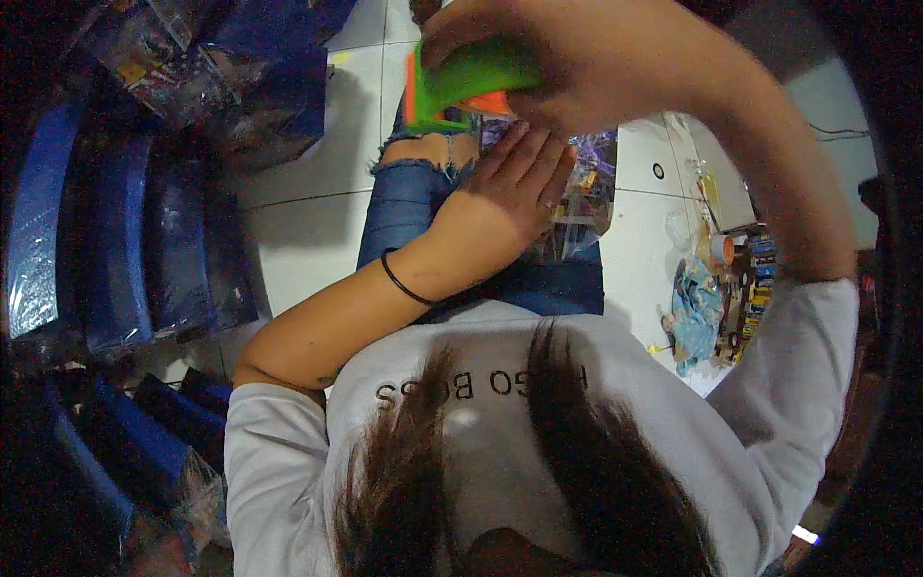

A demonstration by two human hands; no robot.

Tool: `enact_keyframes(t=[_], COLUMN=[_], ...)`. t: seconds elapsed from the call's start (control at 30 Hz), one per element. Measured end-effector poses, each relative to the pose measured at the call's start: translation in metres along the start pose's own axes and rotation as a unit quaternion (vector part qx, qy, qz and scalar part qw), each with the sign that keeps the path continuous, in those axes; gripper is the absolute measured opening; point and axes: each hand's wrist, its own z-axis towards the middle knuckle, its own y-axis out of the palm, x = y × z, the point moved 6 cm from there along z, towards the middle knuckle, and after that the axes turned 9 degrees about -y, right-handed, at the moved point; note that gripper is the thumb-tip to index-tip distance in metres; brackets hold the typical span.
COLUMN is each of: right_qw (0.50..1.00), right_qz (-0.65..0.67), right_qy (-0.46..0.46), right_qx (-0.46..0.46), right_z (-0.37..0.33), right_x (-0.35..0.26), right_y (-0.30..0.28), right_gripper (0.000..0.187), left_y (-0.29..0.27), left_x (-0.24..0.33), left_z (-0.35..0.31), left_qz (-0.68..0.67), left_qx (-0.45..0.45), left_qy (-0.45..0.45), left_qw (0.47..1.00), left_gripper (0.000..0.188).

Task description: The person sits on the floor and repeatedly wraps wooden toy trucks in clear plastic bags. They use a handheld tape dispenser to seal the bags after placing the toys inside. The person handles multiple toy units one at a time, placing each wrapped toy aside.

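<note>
Of the two hands, the left hand (510, 192) lies open with fingers extended, touching the clear-wrapped package (588, 192), which rests on the jeans (399, 207). The right hand (565, 72) is curled round a blurred green-and-orange tool (471, 77) at the package's far left corner; blue plastic-wrapped packs (178, 240) stand well left of the package
</note>
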Motion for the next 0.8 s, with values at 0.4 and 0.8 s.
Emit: enact_keyframes(t=[0.4,0.8], right_qw=[0.955,0.947], right_qz=[-0.103,-0.18], right_qy=[0.071,0.265], right_qx=[-0.268,-0.032], right_z=[-0.028,-0.252], right_x=[0.004,-0.006], right_y=[-0.023,-0.004], right_gripper=[0.043,0.072], left_y=[0.003,-0.006], left_x=[-0.008,-0.017], left_z=[0.003,0.0], left_qz=[-0.031,-0.099], left_qx=[-0.004,-0.066], left_qy=[0.015,-0.008], left_qw=[0.999,0.993], left_gripper=[0.05,0.074])
